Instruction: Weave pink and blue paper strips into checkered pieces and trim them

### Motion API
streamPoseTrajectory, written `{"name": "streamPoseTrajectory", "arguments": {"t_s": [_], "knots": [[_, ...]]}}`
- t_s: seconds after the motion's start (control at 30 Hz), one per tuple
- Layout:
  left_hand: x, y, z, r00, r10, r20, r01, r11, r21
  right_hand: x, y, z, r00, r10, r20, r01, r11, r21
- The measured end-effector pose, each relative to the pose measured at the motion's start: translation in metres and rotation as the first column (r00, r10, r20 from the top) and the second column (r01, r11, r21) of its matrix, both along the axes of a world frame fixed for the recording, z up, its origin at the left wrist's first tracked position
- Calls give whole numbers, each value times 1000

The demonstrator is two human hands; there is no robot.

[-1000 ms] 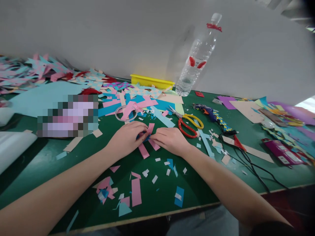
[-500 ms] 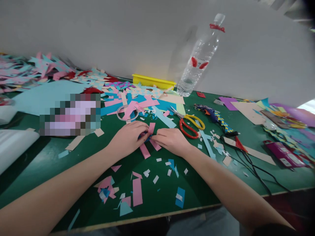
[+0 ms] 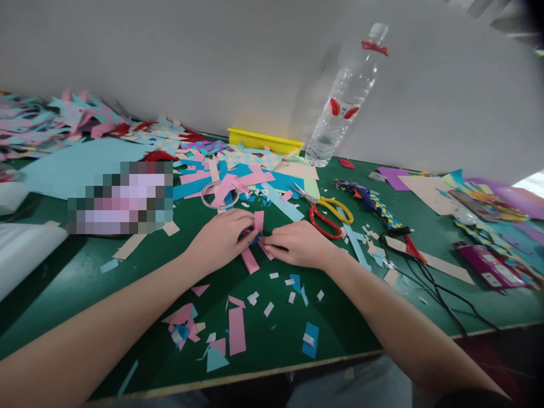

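Between my hands is a small piece of pink and blue paper strips [image 3: 250, 262], its pink ends sticking out above and below my fingers. My left hand [image 3: 223, 235] is closed around its left side, thumb and fingers pinching it. The fingertips of my right hand [image 3: 295, 242] pinch the right side of the same strips. My fingers hide the middle, so how the strips join cannot be seen. Behind my left hand lies a clear roll of tape [image 3: 204, 195]. Scissors [image 3: 327, 229] with red and yellow handles rest just beyond my right hand.
Paper scraps [image 3: 237, 331] litter the green table [image 3: 348, 317]. A plastic bottle [image 3: 340, 107] and a yellow tray [image 3: 266, 141] stand at the back wall. On the right lie a glue gun [image 3: 368, 201] with a black cable and a purple box [image 3: 488, 265]. A pixelated item [image 3: 123, 198] lies left.
My right hand's fingers have shifted slightly, covering more of the lower right pink strip. The upper pink end has moved a little left. My left hand stays nearly still.
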State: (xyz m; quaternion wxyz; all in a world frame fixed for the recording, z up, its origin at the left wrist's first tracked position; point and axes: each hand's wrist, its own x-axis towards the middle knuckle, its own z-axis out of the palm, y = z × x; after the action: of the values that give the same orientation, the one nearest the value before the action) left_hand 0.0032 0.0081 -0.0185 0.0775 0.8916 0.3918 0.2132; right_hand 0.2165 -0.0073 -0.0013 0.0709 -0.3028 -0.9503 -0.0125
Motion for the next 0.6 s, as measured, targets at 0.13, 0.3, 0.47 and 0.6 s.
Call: {"name": "streamPoseTrajectory", "arguments": {"t_s": [0.13, 0.3, 0.47, 0.6], "knots": [[0, -1, 1, 1000, 6, -10, -6, 1000, 0, 0, -4, 5, 999, -24, 24, 25, 999, -23], [0, -2, 1, 1000, 7, -23, -7, 1000, -1, -4, -5, 2, 996, -76, -51, 72, 995, -68], [-1, -1, -1, 999, 3, -35, -2, 1000, 17, -8, -2, -2, 993, -112, -43, 109, 992, -57], [-2, -1, 0, 999, -13, -33, 14, 1000, 12, -10, -1, -8, 990, -141, 10, 141, 990, -4]]}}
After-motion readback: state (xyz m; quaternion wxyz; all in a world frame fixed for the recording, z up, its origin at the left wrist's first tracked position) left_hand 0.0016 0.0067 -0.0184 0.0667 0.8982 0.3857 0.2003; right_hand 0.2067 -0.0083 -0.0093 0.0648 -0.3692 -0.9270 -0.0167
